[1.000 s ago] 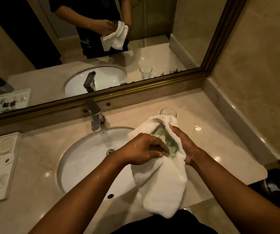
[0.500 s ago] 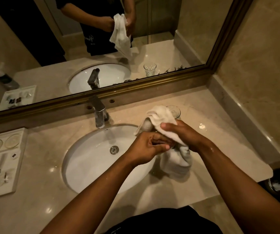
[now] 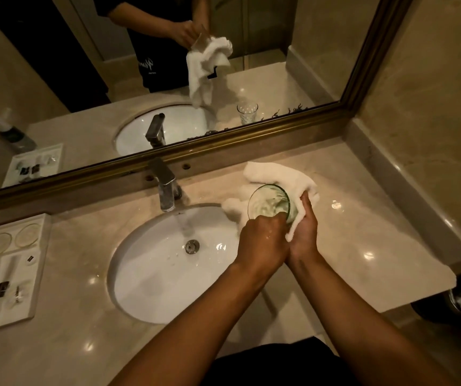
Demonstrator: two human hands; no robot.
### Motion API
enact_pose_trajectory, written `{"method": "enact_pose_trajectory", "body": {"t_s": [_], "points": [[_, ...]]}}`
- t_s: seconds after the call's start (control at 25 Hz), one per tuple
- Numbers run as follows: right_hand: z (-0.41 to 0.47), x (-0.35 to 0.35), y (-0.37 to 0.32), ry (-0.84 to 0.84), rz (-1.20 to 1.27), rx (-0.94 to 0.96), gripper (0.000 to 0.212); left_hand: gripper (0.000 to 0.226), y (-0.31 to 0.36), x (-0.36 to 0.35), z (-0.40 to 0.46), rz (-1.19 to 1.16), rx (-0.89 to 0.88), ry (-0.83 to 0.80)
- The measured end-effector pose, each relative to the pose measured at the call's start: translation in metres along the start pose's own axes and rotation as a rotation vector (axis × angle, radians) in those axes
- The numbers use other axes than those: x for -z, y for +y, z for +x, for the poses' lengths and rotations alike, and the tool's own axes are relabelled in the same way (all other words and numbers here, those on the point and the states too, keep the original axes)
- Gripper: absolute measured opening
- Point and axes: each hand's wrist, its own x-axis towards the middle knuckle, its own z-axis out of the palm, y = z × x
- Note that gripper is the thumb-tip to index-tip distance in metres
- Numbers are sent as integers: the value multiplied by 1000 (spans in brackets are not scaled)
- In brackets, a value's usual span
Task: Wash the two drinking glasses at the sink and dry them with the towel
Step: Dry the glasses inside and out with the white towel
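A clear drinking glass [image 3: 268, 204] is tilted with its open mouth toward me, just right of the sink basin [image 3: 154, 277]. My left hand [image 3: 262, 243] grips its near side. My right hand [image 3: 305, 232] presses the white towel [image 3: 276, 176] against its right side. The rest of the towel bunches behind and under the glass on the counter. The second glass shows only as a reflection in the mirror [image 3: 247, 112], standing at the back of the counter; on the counter itself the towel hides it.
A chrome faucet [image 3: 165, 188] stands behind the basin, with a thin stream under its spout. A white amenity tray [image 3: 6, 274] lies at the left. The marble counter [image 3: 362, 246] ends at the right wall, and a dark bin [image 3: 457, 299] sits below its right edge.
The towel, earlier wrapped over the glass, has slid back and the glass mouth is now uncovered. Both hands have shifted a little farther from me over the counter.
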Motion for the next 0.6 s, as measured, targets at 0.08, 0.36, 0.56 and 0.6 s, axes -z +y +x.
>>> {"method": "enact_pose_trajectory", "body": {"t_s": [0.08,0.36,0.56,0.6], "points": [[1,7,4,62,-88,-19,63,26,1,0,5,20,28,-47],[-26,26,-15,98,-1030,325,37,22,-38,49,31,-279,-66,-718],[-23,21,-68,-517,-1177,155,47,28,-38,83,44,-409,-114,-1010],[-21,16,-76,-594,-1248,75,54,27,-39,87,45,-442,-121,-1016]]}}
